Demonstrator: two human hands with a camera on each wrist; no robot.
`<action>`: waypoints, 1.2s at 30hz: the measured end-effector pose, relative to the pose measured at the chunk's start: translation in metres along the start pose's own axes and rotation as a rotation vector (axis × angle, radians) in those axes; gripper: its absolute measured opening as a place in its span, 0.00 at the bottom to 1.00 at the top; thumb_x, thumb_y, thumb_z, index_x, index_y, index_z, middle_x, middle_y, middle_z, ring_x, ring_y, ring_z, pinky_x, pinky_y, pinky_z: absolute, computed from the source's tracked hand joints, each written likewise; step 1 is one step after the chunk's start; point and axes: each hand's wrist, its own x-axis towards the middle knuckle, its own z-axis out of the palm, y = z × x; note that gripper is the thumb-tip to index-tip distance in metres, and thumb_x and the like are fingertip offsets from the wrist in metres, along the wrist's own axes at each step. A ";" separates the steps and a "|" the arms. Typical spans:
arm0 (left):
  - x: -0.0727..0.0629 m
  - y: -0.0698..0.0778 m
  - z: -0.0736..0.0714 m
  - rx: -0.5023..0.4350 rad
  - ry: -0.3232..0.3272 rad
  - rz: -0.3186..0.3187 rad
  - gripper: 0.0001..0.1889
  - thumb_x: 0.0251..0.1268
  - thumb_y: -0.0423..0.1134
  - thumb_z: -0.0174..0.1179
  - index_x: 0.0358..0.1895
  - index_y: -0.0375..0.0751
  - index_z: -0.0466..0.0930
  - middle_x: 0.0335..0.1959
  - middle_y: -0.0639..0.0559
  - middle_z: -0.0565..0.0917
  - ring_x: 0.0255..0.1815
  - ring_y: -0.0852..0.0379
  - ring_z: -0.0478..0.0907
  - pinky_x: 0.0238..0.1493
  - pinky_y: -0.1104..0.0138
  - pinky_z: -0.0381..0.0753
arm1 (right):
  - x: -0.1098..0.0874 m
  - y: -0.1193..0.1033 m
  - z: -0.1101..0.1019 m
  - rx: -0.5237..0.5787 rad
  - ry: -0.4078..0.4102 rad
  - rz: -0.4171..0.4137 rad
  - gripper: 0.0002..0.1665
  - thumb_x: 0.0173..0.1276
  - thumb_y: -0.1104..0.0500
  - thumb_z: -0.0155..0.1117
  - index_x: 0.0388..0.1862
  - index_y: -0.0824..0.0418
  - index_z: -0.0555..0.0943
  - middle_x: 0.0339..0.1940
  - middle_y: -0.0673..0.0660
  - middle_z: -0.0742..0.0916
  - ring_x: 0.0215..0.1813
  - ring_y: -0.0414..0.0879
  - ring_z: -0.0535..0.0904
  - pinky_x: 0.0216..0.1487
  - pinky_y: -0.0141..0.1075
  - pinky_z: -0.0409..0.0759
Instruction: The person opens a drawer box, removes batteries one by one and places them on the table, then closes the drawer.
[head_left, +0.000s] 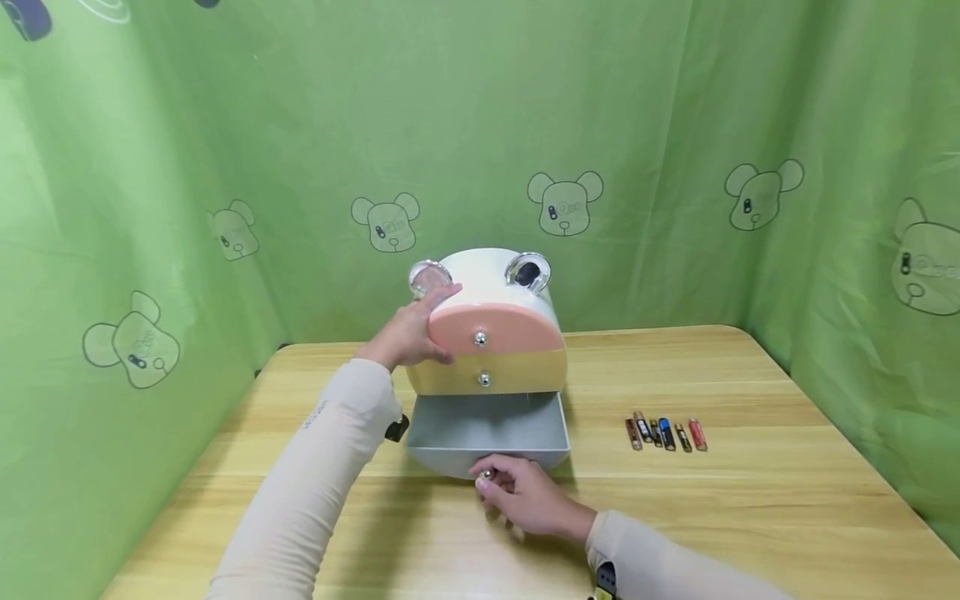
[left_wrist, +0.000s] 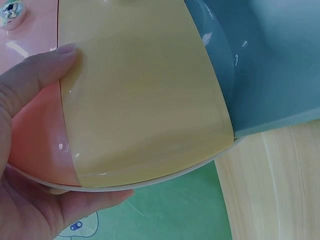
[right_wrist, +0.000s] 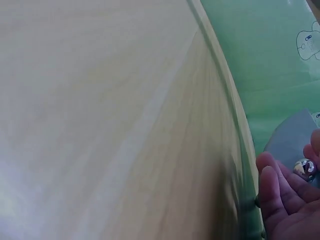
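A small rounded drawer cabinet (head_left: 487, 275) with a white shell and two ring-shaped ears stands on the table. Its pink top drawer (head_left: 517, 332) and yellow middle drawer (head_left: 525, 371) are closed, while the grey-blue bottom drawer (head_left: 487, 425) is pulled out and has nothing visible inside. My left hand (head_left: 411, 332) grips the cabinet's left side; in the left wrist view the thumb (left_wrist: 42, 70) lies on the front and the other fingers go behind the edge. At the bottom drawer's front, my right hand (head_left: 531, 497) holds its round silver knob (head_left: 487, 474) between thumb and fingers.
Several batteries (head_left: 663, 434) of different sizes and colours lie in a row on the wooden table (head_left: 750, 500), right of the cabinet. Green curtains (head_left: 465, 100) with bear-head prints enclose the table at the back and sides.
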 end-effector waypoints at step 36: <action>0.001 0.000 0.000 0.016 -0.005 -0.005 0.64 0.34 0.30 0.79 0.75 0.71 0.50 0.71 0.39 0.63 0.54 0.40 0.74 0.57 0.47 0.75 | 0.044 0.022 -0.009 -0.284 0.229 -0.123 0.05 0.72 0.64 0.57 0.40 0.59 0.81 0.20 0.51 0.81 0.20 0.34 0.74 0.27 0.31 0.78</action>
